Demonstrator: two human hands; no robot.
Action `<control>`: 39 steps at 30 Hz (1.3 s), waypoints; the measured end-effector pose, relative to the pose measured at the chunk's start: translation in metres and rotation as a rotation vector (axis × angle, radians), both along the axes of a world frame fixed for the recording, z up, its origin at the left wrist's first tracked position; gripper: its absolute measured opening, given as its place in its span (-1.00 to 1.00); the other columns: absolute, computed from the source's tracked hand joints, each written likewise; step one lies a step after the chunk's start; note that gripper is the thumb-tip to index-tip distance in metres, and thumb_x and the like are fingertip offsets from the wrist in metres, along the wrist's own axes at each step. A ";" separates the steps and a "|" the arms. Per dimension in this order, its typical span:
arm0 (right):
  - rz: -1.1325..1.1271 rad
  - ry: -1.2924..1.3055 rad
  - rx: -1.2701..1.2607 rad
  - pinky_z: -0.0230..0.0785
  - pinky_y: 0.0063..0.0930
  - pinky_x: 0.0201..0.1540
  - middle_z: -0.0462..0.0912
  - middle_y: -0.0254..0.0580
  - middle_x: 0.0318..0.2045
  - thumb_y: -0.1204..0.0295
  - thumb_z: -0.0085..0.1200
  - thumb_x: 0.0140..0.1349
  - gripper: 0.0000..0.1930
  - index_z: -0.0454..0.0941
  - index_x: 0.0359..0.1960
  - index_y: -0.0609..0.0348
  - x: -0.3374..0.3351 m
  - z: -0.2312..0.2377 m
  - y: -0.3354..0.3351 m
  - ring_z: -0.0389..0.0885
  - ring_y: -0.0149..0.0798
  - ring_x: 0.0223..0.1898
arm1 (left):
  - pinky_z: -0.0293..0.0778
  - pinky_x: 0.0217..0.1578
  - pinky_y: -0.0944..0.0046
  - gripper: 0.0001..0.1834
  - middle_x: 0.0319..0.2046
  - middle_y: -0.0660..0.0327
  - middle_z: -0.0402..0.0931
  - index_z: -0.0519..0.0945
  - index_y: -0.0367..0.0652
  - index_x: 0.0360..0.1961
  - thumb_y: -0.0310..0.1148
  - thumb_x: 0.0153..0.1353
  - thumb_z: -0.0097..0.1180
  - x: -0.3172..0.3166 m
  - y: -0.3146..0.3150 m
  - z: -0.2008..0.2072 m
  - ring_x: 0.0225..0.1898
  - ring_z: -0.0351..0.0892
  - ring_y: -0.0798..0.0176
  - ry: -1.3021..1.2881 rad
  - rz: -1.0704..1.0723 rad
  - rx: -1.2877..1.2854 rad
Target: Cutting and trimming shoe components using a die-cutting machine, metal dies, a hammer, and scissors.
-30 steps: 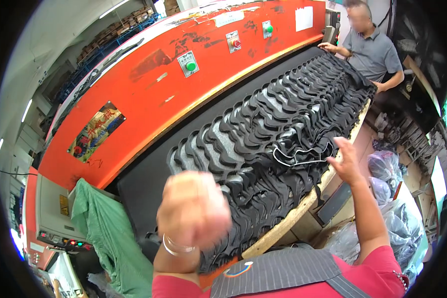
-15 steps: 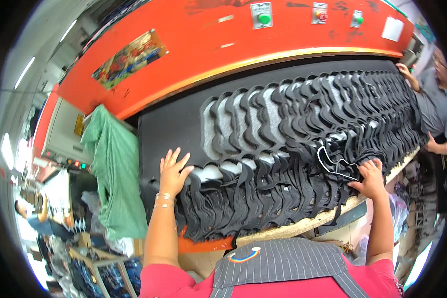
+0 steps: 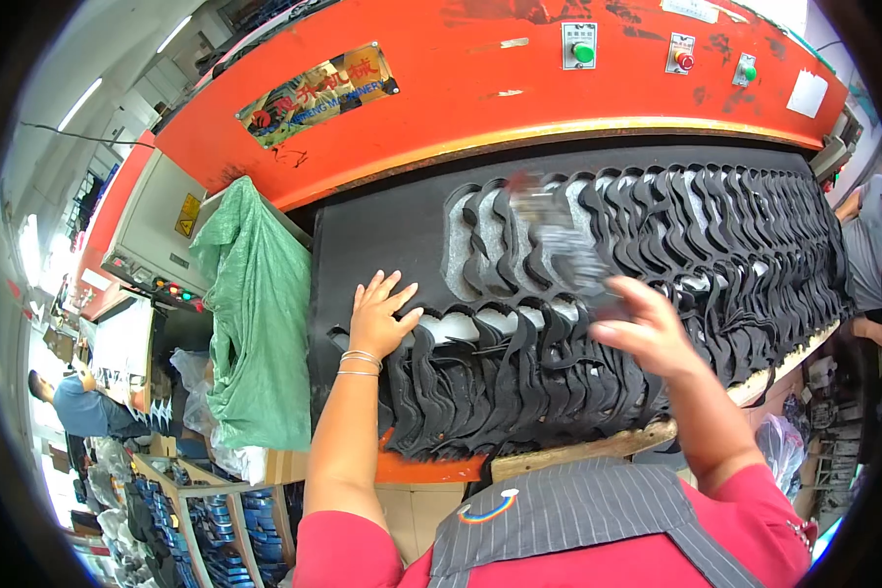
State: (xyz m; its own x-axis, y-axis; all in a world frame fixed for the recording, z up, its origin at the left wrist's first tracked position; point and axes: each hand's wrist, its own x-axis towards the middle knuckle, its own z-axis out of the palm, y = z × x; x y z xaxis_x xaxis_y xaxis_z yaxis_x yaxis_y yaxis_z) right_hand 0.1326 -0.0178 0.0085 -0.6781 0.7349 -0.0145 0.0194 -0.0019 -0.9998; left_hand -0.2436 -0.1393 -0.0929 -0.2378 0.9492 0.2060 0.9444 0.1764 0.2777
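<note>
A black sheet point(image 3: 377, 235) covers the bed of a red machine. It is cut into rows of wavy black strips point(image 3: 676, 225), with pale grey showing in the gaps. My left hand point(image 3: 382, 312) rests on the sheet with fingers spread, beside the near row of loose, curled strips point(image 3: 519, 382). Over the middle of the strips is my right hand point(image 3: 652, 328), smeared by motion, thumb and forefinger pointing left. Just beyond its fingertips streaks a blurred grey thing point(image 3: 563, 240) with a reddish end. Its kind, and whether my fingers hold it, cannot be made out.
The red machine front point(image 3: 461, 83) spans the far side, bearing push buttons point(image 3: 583, 52). A green cloth point(image 3: 255, 323) hangs at the left. Wooden edging point(image 3: 578, 443) runs along the near side. One person point(image 3: 867, 245) stands at far right, another point(image 3: 93, 402) at far left.
My right hand has swung left from the strips at the right, and a blurred thing now shows beyond it. The white-edged loop is gone from its spot. The whole view has shifted.
</note>
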 end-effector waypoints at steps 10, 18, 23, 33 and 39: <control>-0.260 -0.514 0.732 0.30 -0.16 0.03 0.51 0.24 -0.24 0.26 0.26 -0.01 -0.50 0.41 -0.21 0.49 -0.263 -0.087 -0.020 0.45 0.16 -0.08 | -0.12 0.34 -0.11 -0.23 0.20 0.13 0.38 0.22 -0.14 0.18 -0.16 -0.03 0.30 -0.005 0.007 -0.007 0.33 0.18 0.05 -0.176 0.024 0.088; -0.110 -0.303 0.751 0.27 -0.24 0.07 0.58 -0.06 -0.03 0.27 0.31 -0.05 -0.35 0.41 0.12 0.21 -0.215 -0.106 -0.021 0.48 -0.01 -0.05 | -0.16 0.35 -0.08 -0.22 0.21 -0.01 0.31 0.16 -0.24 0.29 -0.38 -0.02 0.08 -0.028 0.014 -0.003 0.36 0.11 0.05 -0.404 -0.128 0.039; -0.218 -0.344 0.832 0.33 -0.29 -0.02 0.64 -0.14 -0.14 0.24 0.31 -0.05 -0.44 0.50 0.04 0.16 -0.216 -0.111 -0.021 0.51 -0.07 -0.17 | -0.19 0.36 -0.06 -0.20 0.24 -0.01 0.27 0.13 -0.23 0.31 -0.38 -0.02 0.07 -0.020 0.023 -0.011 0.37 0.09 0.07 -0.312 -0.153 0.064; -0.242 -0.262 0.746 0.38 -0.26 -0.11 0.63 -0.07 -0.34 0.28 0.34 -0.07 -0.55 0.60 -0.09 0.11 -0.213 -0.115 -0.019 0.55 -0.05 -0.24 | -0.23 0.35 -0.07 -0.21 0.21 0.02 0.35 0.15 -0.21 0.31 -0.39 -0.03 0.04 -0.013 0.017 -0.005 0.38 0.07 0.08 -0.247 -0.113 0.055; -0.211 -0.268 0.694 0.39 -0.25 -0.13 0.63 -0.05 -0.34 0.30 0.34 -0.07 -0.55 0.59 -0.09 0.11 -0.210 -0.113 -0.019 0.55 -0.03 -0.24 | -0.20 0.35 -0.04 -0.21 0.19 0.03 0.38 0.19 -0.22 0.29 -0.38 -0.06 0.06 -0.010 0.015 -0.005 0.37 0.09 0.10 -0.209 -0.095 0.038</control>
